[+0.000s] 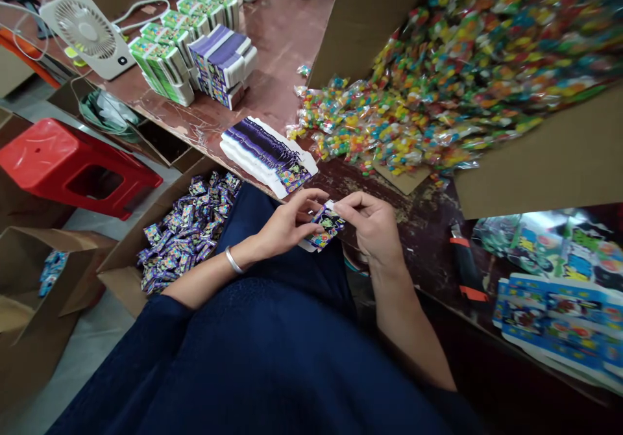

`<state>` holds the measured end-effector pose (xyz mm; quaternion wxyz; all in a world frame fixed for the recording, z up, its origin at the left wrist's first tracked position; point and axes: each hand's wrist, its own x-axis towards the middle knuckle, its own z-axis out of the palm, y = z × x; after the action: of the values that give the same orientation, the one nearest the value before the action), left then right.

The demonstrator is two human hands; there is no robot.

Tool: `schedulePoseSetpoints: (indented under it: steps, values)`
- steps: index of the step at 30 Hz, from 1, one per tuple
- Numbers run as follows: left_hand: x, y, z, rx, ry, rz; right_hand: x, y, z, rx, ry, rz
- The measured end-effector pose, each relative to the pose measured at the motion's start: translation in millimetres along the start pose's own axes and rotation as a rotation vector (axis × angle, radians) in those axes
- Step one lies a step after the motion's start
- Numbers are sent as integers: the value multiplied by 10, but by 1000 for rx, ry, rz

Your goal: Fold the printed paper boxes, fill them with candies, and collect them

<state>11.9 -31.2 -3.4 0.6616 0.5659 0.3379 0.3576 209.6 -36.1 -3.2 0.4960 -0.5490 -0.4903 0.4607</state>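
Both my hands hold one small purple printed carton (325, 227) over my lap, at the table's near edge. My left hand (288, 222) pinches its left side, fingers curled; a silver bangle sits on that wrist. My right hand (372, 224) grips its right end with fingers bent. Just beyond lies a fanned stack of flat purple carton blanks (265, 152) on the brown table (282, 26). A heap of small clear bags of coloured candy (389, 130) spills from a tipped cardboard box (545, 162) at the right.
A cardboard box of finished purple cartons (187, 227) stands by my left knee. Stacks of green (163, 58) and purple blanks (224, 58), a white fan (87, 32), a red stool (73, 162) and blue printed sheets (559, 318) surround me.
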Motion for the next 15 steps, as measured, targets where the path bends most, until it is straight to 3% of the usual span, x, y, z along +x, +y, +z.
schedulePoseSetpoints:
  steps: [5, 8, 12, 15]
  values:
    - [-2, -51, -6, -41, 24, -5, -115, 13, 68, -189, 106, -221]
    - [1, -76, -4, -95, 60, -17, -220, 83, 100, -217, 103, -308]
    - [9, -98, 13, -135, 66, -35, -256, 151, 40, -219, 37, -313]
    - [36, -115, 9, -122, 40, -66, -95, 176, -120, -213, -72, -228]
